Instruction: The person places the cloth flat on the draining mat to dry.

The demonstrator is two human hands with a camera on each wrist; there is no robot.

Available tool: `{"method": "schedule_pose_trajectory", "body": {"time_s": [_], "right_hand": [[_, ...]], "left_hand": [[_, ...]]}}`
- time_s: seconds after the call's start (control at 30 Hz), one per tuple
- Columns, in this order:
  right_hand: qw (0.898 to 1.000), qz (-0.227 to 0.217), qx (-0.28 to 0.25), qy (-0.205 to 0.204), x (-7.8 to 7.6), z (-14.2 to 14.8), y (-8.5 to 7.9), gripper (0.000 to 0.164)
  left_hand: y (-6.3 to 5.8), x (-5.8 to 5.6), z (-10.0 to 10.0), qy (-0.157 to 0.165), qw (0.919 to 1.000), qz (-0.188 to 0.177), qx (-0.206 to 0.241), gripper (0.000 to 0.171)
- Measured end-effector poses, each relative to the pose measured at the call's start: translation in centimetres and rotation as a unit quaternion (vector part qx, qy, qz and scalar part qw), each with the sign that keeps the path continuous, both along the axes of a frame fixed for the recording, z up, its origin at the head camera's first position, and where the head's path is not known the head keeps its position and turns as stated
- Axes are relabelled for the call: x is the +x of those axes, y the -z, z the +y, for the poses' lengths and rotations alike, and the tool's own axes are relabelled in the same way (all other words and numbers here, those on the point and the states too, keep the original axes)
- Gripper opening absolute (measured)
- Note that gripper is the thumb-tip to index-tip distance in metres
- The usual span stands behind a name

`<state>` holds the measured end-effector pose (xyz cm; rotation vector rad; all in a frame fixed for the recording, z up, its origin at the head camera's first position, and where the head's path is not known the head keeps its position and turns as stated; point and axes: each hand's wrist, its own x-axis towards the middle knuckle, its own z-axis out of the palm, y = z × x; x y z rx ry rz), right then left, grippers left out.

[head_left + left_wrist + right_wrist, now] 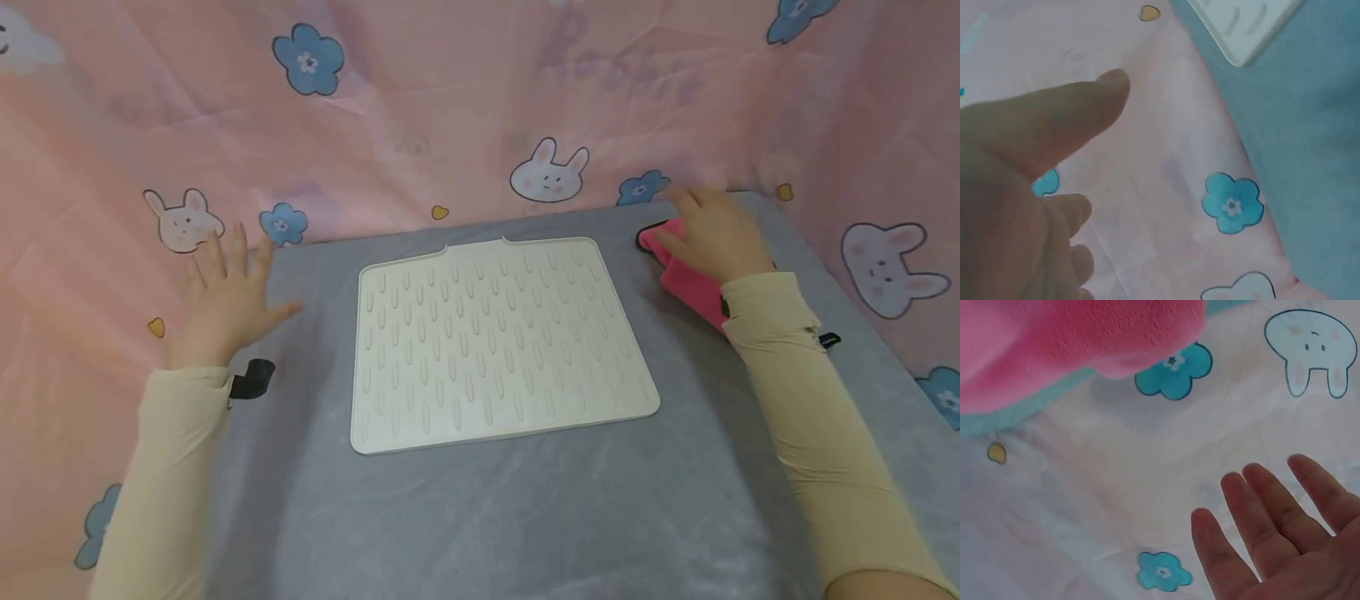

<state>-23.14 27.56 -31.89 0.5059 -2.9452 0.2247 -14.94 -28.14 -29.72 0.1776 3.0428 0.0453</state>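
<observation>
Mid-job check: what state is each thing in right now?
left hand: fingers spread, holding nothing
right hand: four fingers extended; contact with the pink cloth unclear
pink cloth: bunched, partly hidden by the right hand
white mat: lying flat, nothing on it
backdrop: hanging, creased

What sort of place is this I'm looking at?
Probably a small screened-off tabletop workspace indoors: a pink curtain printed with rabbits and blue flowers stands behind and beside a grey surface, and a white ribbed mat lies on it.
</observation>
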Motion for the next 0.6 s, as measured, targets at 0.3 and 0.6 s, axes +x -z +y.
{"method": "schedule_pose_trajectory", "body": {"time_s": [0.3,0.6], "right_hand": [[0.997,-0.038,-0.038,0.062,2.1,1.6,1.8,0.05],[0.988,-0.097,-0.067,0.095,2.9,2.6,3.7,0.058]], "left_hand": [[2.5,3.1,2.6,0.028,0.9992,0.0,0.029,0.087],[7.1,5.6,5.1,0.034,0.9961,-0.023,0.078,0.089]]}}
